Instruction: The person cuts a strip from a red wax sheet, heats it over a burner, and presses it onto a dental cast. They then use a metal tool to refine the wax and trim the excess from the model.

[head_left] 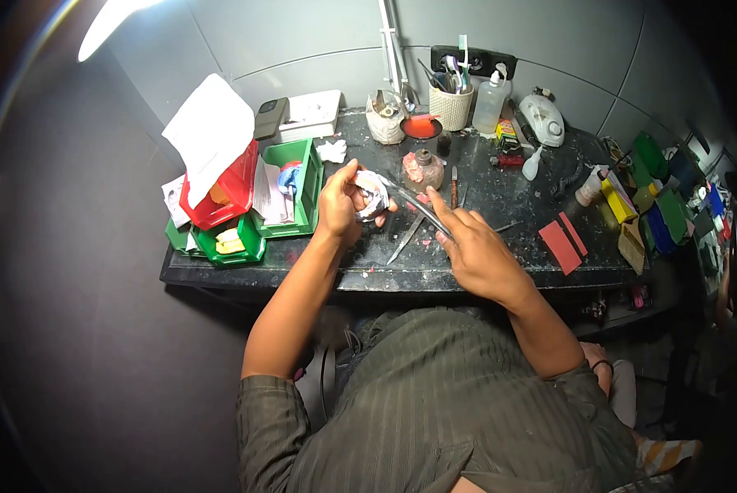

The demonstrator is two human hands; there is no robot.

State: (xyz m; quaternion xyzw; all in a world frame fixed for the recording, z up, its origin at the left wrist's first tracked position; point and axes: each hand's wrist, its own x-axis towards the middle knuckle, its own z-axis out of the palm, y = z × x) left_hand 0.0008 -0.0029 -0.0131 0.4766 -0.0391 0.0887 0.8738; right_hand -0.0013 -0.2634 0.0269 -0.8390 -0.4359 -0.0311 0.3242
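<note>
My left hand (341, 203) is closed around a small white-and-pink cast (373, 195), holding it above the dark worktop (483, 193). In my right hand (475, 251) I grip a thin metal tool (416, 205), whose tip rests against the cast. Another slim metal instrument (404, 239) lies flat on the worktop below the two hands. A small brown burner with pink wax (422, 169) stands just behind the hands.
Red and green bins (245, 197) with papers stand at the left. At the back are a brush cup (450, 105), a white bottle (489, 103) and an orange dish (422, 126). Red wax sheets (562, 241) lie at the right, coloured bins (660, 214) beyond.
</note>
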